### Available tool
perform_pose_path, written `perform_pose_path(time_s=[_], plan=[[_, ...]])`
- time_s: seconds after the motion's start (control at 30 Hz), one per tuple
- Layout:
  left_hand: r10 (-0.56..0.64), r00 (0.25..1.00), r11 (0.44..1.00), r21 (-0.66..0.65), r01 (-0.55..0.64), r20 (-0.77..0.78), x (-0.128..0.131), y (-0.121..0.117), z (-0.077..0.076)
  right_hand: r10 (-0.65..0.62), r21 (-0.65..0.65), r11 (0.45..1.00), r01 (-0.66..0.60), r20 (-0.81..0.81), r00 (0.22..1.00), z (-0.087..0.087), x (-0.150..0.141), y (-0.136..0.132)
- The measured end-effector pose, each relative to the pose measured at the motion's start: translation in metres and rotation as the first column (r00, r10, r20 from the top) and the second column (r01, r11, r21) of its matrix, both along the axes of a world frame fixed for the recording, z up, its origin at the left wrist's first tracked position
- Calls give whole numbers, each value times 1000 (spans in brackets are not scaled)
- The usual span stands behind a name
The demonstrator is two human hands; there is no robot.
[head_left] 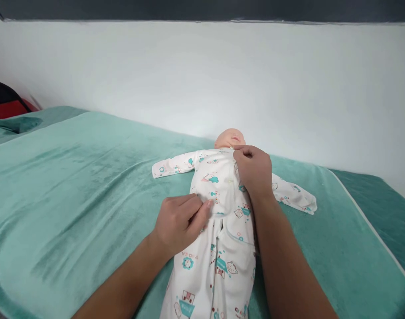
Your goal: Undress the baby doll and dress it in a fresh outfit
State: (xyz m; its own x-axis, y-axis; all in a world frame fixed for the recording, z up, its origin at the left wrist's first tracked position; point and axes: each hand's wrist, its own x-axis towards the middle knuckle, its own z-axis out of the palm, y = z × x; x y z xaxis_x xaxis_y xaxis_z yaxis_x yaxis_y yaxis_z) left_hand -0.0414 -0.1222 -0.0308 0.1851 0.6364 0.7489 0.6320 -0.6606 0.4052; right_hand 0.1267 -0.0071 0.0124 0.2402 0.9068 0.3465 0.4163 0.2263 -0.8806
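A baby doll (pixel 229 138) lies on its back, dressed in a white baby romper (pixel 218 177) printed with teal and pink drawings. Both sleeves stretch out to the sides, and the front panel overlaps below the chest. My right hand (pixel 255 170) is closed at the collar, its fingertips pinching the fabric just under the doll's chin. Over the belly, my left hand (pixel 182 221) is closed with thumb against curled fingers at the romper's front; the cloth in its grip is mostly hidden. Small dark snaps run down the leg opening.
A teal plush blanket (pixel 99 177) with soft creases covers the bed surface. Behind it rises a white wall (pixel 189 75) with a dark panel (pixel 202 9) along the top. A red and black item (pixel 8 104) sits at the far left edge.
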Motion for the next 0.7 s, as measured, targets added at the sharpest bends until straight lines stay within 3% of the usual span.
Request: perform_pose_path(time_s=[0.2, 0.37, 0.47, 0.7], plan=[[-89, 996, 995, 33, 90, -16, 3, -2, 3, 3, -23, 1000, -5, -74, 997, 0, 1, 1], [-92, 981, 994, -67, 82, -173, 2, 2, 2, 12, -58, 998, -17, -75, 997, -1, 1, 1], [-111, 977, 991, -95, 94, -183, 0, 2, 0, 20, -52, 998, -25, -89, 996, -2, 2, 2], [-239, 971, 959, 156, 238, -13, -1, -2, 4, 61, 16, 998, -59, -291, 955, -8, 3, 5]])
